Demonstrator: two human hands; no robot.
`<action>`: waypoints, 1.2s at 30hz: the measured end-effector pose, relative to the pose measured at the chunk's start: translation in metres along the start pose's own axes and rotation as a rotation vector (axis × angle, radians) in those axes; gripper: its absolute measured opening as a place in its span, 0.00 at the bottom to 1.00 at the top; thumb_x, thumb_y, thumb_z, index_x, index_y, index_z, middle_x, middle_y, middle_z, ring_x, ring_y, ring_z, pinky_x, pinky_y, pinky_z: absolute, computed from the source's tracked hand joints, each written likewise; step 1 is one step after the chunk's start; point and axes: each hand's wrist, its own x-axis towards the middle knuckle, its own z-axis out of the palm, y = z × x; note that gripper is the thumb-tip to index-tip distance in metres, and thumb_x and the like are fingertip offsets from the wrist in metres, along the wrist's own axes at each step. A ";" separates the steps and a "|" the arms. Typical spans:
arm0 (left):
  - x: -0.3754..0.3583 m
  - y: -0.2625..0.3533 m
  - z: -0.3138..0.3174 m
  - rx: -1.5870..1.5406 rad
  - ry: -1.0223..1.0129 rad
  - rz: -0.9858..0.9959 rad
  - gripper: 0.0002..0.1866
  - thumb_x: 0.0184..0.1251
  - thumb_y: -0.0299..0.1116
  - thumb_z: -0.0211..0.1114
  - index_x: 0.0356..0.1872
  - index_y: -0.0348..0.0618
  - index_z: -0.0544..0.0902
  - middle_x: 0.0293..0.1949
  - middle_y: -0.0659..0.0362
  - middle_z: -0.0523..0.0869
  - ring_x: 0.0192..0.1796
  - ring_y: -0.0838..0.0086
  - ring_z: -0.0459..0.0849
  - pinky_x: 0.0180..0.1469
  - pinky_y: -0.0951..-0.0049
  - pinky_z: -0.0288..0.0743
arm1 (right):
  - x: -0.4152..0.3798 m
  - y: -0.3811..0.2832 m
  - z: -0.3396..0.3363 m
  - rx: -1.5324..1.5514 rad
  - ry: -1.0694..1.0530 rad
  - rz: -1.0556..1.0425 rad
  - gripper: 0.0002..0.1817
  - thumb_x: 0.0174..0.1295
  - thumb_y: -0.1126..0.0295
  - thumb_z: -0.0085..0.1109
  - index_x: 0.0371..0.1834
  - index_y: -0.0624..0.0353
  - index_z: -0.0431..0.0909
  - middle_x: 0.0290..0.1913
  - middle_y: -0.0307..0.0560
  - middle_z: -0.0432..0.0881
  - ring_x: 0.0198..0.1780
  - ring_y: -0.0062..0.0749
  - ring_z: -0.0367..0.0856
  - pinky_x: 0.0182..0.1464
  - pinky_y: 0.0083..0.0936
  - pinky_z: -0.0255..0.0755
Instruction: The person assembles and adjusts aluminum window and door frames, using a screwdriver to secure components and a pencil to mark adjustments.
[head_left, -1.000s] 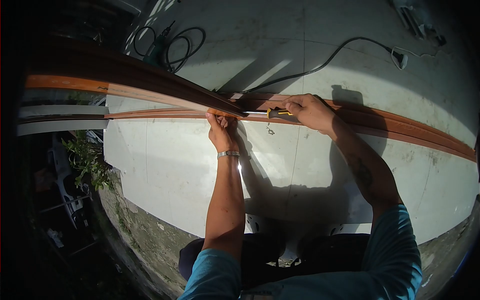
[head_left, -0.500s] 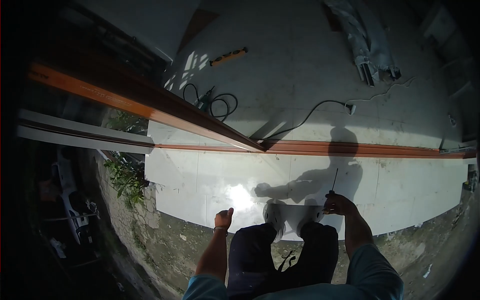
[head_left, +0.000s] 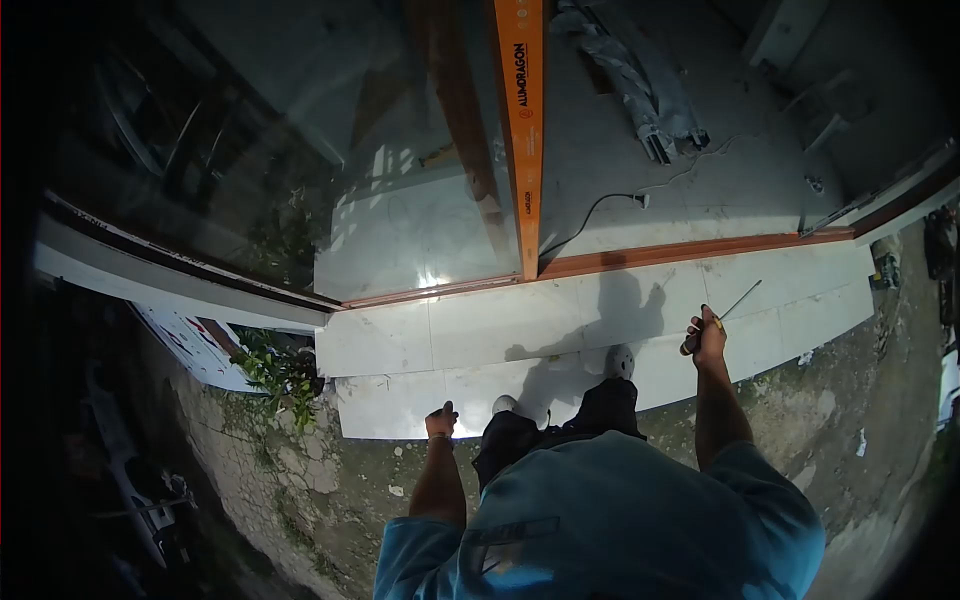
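My right hand [head_left: 709,340] is closed around the yellow and black handle of a screwdriver [head_left: 741,299], whose long shaft points up and to the right. At the lower left, my left hand [head_left: 440,421] is held low with its fingers curled; whether anything is in them is too small to tell. Both hands are above the pale tiled step [head_left: 500,330]. Beyond them stands an orange-faced door or window frame [head_left: 527,130] with printed lettering, its foot at the reddish-brown floor track [head_left: 680,252].
A glass panel [head_left: 400,230] stands left of the orange frame. Wrapped long profiles [head_left: 640,95] and a cable [head_left: 590,214] lie on the floor inside. Green plants [head_left: 275,370] grow at the step's left end, and rough ground [head_left: 790,400] borders its front edge.
The view has shifted, and the orange frame now appears upright near the middle. My right hand has moved up and right, and the screwdriver now tilts right. My feet are in a stepping position.
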 end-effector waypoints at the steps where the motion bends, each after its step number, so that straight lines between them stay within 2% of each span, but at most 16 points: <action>1: -0.006 0.024 -0.024 -0.045 0.083 0.102 0.22 0.59 0.46 0.63 0.27 0.30 0.83 0.22 0.53 0.85 0.24 0.71 0.81 0.31 0.68 0.73 | -0.038 -0.043 0.063 0.001 -0.126 -0.002 0.17 0.65 0.61 0.55 0.54 0.55 0.72 0.36 0.41 0.76 0.32 0.28 0.73 0.30 0.23 0.68; 5: -0.020 0.082 -0.101 -0.165 0.194 0.252 0.22 0.62 0.44 0.63 0.35 0.26 0.82 0.28 0.50 0.86 0.30 0.70 0.85 0.36 0.73 0.75 | -0.145 -0.171 0.239 -0.140 -0.508 -0.329 0.26 0.60 0.61 0.61 0.61 0.58 0.69 0.52 0.39 0.76 0.46 0.26 0.73 0.42 0.27 0.68; 7: -0.022 0.083 -0.121 -0.162 0.235 0.241 0.23 0.63 0.43 0.62 0.39 0.25 0.81 0.30 0.50 0.86 0.31 0.70 0.85 0.37 0.73 0.76 | -0.182 -0.218 0.295 -0.142 -0.616 -0.492 0.29 0.58 0.60 0.63 0.61 0.60 0.67 0.47 0.43 0.75 0.45 0.26 0.73 0.39 0.27 0.71; 11: -0.058 0.044 -0.113 -0.436 0.253 0.098 0.15 0.62 0.43 0.63 0.25 0.41 0.80 0.21 0.59 0.83 0.19 0.80 0.77 0.14 0.79 0.57 | -0.234 -0.289 0.357 -0.162 -0.741 -0.651 0.28 0.58 0.60 0.62 0.59 0.62 0.68 0.47 0.48 0.75 0.43 0.28 0.76 0.38 0.24 0.73; 15: -0.095 -0.043 -0.084 -0.418 0.124 -0.160 0.13 0.59 0.41 0.62 0.22 0.43 0.77 0.18 0.59 0.80 0.15 0.76 0.72 0.15 0.74 0.56 | -0.274 -0.314 0.379 -0.119 -0.888 -0.698 0.25 0.61 0.62 0.59 0.59 0.61 0.68 0.48 0.52 0.78 0.44 0.32 0.80 0.44 0.28 0.75; 17: -0.122 -0.081 -0.071 -0.310 0.109 -0.334 0.14 0.61 0.45 0.59 0.26 0.44 0.78 0.24 0.57 0.83 0.21 0.73 0.76 0.22 0.67 0.63 | -0.263 -0.319 0.400 -0.155 -0.970 -0.737 0.26 0.61 0.63 0.59 0.61 0.61 0.66 0.47 0.50 0.79 0.48 0.32 0.79 0.47 0.29 0.75; 18: -0.094 -0.112 -0.066 -0.310 0.112 -0.334 0.14 0.61 0.45 0.59 0.26 0.44 0.78 0.24 0.57 0.83 0.21 0.73 0.76 0.22 0.67 0.63 | -0.264 -0.316 0.400 -0.176 -0.929 -0.729 0.27 0.61 0.63 0.59 0.62 0.61 0.65 0.47 0.50 0.79 0.49 0.33 0.79 0.48 0.29 0.75; 20: -0.105 -0.198 -0.043 -0.146 -0.025 -0.255 0.19 0.61 0.48 0.55 0.29 0.41 0.80 0.28 0.56 0.85 0.28 0.67 0.80 0.32 0.62 0.69 | -0.260 -0.316 0.396 -0.216 -0.887 -0.737 0.29 0.61 0.63 0.59 0.65 0.59 0.64 0.50 0.49 0.79 0.49 0.33 0.79 0.49 0.29 0.74; 22: -0.114 -0.179 -0.045 -0.054 -0.093 -0.206 0.21 0.62 0.50 0.53 0.31 0.39 0.80 0.30 0.56 0.85 0.31 0.64 0.81 0.37 0.60 0.72 | -0.265 -0.321 0.390 -0.220 -0.894 -0.728 0.27 0.61 0.63 0.59 0.63 0.58 0.66 0.50 0.49 0.79 0.49 0.33 0.79 0.49 0.30 0.73; 24: -0.114 -0.200 -0.035 0.497 0.174 -0.191 0.23 0.62 0.51 0.51 0.31 0.37 0.80 0.30 0.56 0.85 0.34 0.62 0.82 0.41 0.63 0.72 | -0.269 -0.322 0.389 -0.229 -0.892 -0.706 0.22 0.61 0.65 0.58 0.59 0.55 0.72 0.49 0.47 0.80 0.48 0.33 0.80 0.48 0.30 0.73; 25: -0.117 -0.195 -0.050 0.498 0.173 -0.196 0.23 0.62 0.51 0.51 0.31 0.37 0.80 0.30 0.56 0.85 0.34 0.62 0.82 0.41 0.63 0.72 | -0.268 -0.320 0.388 -0.232 -0.893 -0.702 0.22 0.61 0.65 0.58 0.59 0.55 0.72 0.49 0.47 0.80 0.48 0.33 0.80 0.48 0.30 0.73; 27: -0.139 -0.154 -0.053 0.648 0.056 0.245 0.20 0.62 0.48 0.54 0.29 0.39 0.80 0.31 0.57 0.85 0.34 0.64 0.82 0.39 0.62 0.73 | -0.266 -0.317 0.391 -0.246 -0.840 -0.708 0.21 0.62 0.66 0.58 0.59 0.56 0.72 0.48 0.46 0.80 0.48 0.33 0.80 0.48 0.30 0.73; 28: -0.138 -0.139 -0.055 0.646 0.058 0.239 0.20 0.62 0.48 0.54 0.29 0.39 0.80 0.31 0.57 0.85 0.34 0.64 0.82 0.39 0.62 0.73 | -0.266 -0.314 0.392 -0.247 -0.845 -0.705 0.21 0.62 0.66 0.58 0.59 0.56 0.72 0.48 0.46 0.80 0.48 0.33 0.80 0.48 0.30 0.73; 33: -0.119 -0.063 -0.054 -0.477 0.097 -0.193 0.12 0.60 0.40 0.62 0.27 0.42 0.80 0.24 0.59 0.83 0.21 0.75 0.78 0.18 0.73 0.65 | -0.268 -0.317 0.390 -0.220 -0.865 -0.643 0.21 0.61 0.67 0.58 0.58 0.57 0.71 0.47 0.47 0.80 0.47 0.33 0.80 0.47 0.28 0.74; 34: -0.112 -0.057 -0.053 -0.544 0.063 -0.139 0.14 0.60 0.41 0.62 0.25 0.40 0.78 0.20 0.58 0.81 0.17 0.77 0.75 0.14 0.76 0.57 | -0.276 -0.318 0.388 -0.229 -0.840 -0.669 0.21 0.61 0.67 0.58 0.58 0.58 0.71 0.47 0.47 0.80 0.47 0.32 0.80 0.46 0.27 0.74; 36: -0.099 -0.049 -0.049 -0.467 0.079 -0.138 0.14 0.61 0.40 0.61 0.25 0.37 0.78 0.20 0.57 0.81 0.15 0.75 0.74 0.14 0.76 0.57 | -0.281 -0.318 0.385 -0.213 -0.851 -0.720 0.21 0.60 0.67 0.58 0.58 0.58 0.71 0.46 0.47 0.80 0.47 0.32 0.80 0.47 0.26 0.73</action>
